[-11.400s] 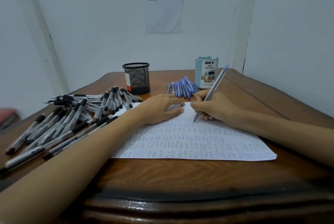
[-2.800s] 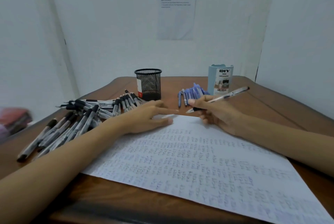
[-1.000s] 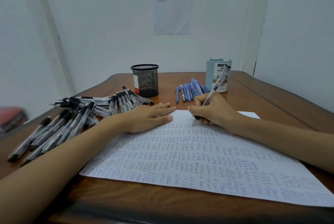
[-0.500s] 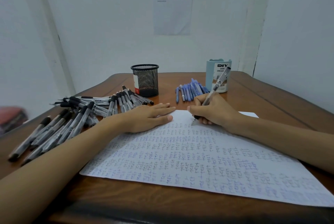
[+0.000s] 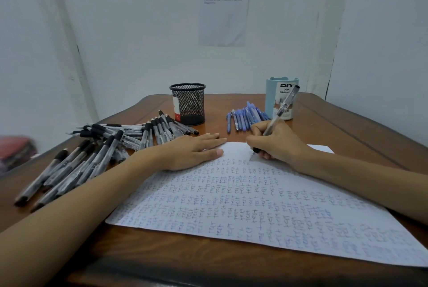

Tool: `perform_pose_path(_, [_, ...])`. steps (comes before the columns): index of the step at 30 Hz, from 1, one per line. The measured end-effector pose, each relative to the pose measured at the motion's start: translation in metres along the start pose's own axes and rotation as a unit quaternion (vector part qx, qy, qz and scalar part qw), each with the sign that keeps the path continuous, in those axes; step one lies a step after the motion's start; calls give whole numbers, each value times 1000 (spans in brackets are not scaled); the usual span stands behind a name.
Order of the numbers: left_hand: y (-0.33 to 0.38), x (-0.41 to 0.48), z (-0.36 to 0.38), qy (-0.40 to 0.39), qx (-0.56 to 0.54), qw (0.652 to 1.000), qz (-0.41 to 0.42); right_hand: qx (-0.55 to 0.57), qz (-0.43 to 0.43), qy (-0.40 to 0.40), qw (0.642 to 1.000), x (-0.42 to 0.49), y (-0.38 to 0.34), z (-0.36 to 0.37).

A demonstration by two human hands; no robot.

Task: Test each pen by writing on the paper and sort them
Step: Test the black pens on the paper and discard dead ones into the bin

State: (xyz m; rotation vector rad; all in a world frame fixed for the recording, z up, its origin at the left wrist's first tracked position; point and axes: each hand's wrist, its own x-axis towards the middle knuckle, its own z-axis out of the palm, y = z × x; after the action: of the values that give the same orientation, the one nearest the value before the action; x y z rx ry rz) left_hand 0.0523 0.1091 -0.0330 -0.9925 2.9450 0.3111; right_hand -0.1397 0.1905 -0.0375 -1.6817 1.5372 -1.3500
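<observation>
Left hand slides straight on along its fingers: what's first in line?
Probably the right hand, gripping a pen just beyond the left hand's fingertips; only bare paper lies between. Depth looks alike, not certain.

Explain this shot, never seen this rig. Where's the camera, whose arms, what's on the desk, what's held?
No robot: one wide-angle camera on a person's head looks down at their own bare arms. One view only. The left hand lies flat on the paper, which is covered in small test scribbles. The right hand grips a clear pen with a black grip, tip down at the paper's far rows. On the wooden table: a pile of black pens at left, blue pens at the back, a black mesh cup and a light blue desk organizer.
</observation>
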Motion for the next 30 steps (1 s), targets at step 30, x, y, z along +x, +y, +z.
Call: perform_pose_path(30, [0, -3, -1, -4, 4, 1000, 7, 51, 130, 91, 986, 0, -11, -47])
